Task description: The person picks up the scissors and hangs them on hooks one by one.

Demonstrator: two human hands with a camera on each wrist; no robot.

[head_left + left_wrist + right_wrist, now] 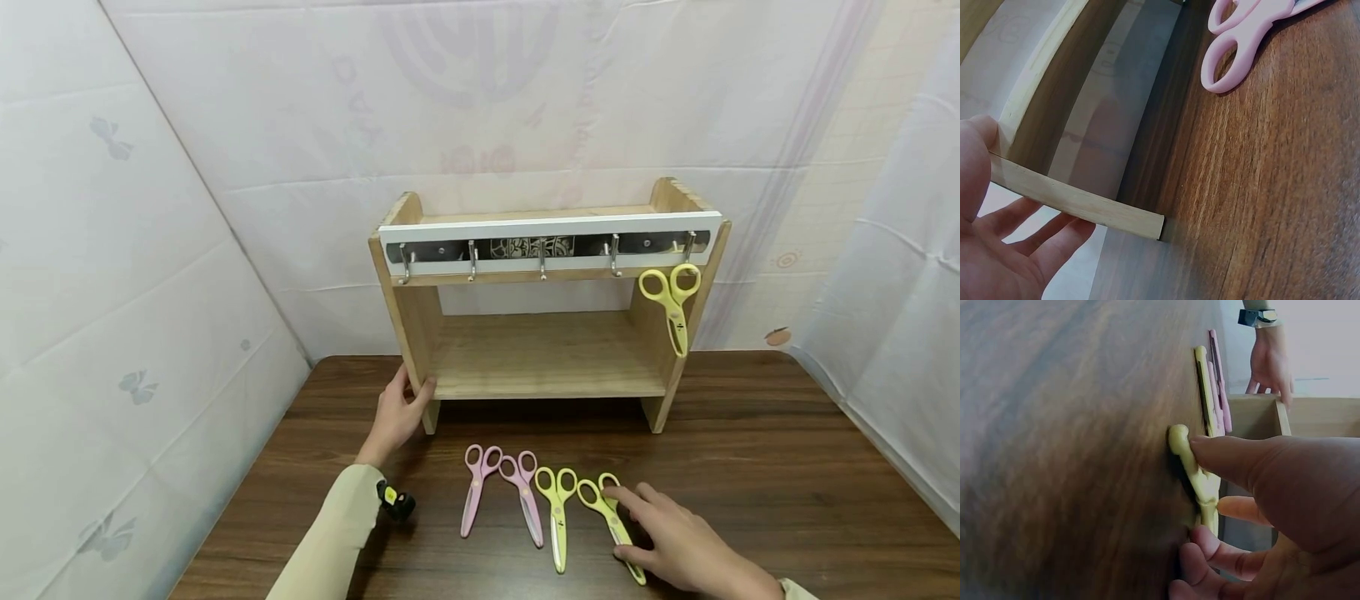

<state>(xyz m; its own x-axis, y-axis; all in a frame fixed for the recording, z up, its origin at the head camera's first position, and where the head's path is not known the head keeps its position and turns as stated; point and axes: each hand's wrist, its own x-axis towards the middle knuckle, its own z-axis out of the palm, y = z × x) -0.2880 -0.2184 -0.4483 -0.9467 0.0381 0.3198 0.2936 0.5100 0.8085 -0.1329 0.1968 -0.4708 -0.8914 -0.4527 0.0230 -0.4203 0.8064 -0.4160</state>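
A wooden shelf stands on the table, and my left hand grips the lower part of its left side panel, thumb in front and fingers around the outer face. Down at the table, my right hand holds the rightmost yellow scissors, thumb by the blades and fingers by the handle loops. Beside them lie another pair of yellow scissors and two pink scissors, handles toward the shelf. One more pair of yellow scissors hangs by a loop from the rightmost hook.
Across the shelf's top front runs a white hook rack with several metal hooks. The dark wooden table extends to both sides. Pale patterned sheets enclose the back and sides. A small black camera sits on the left wrist.
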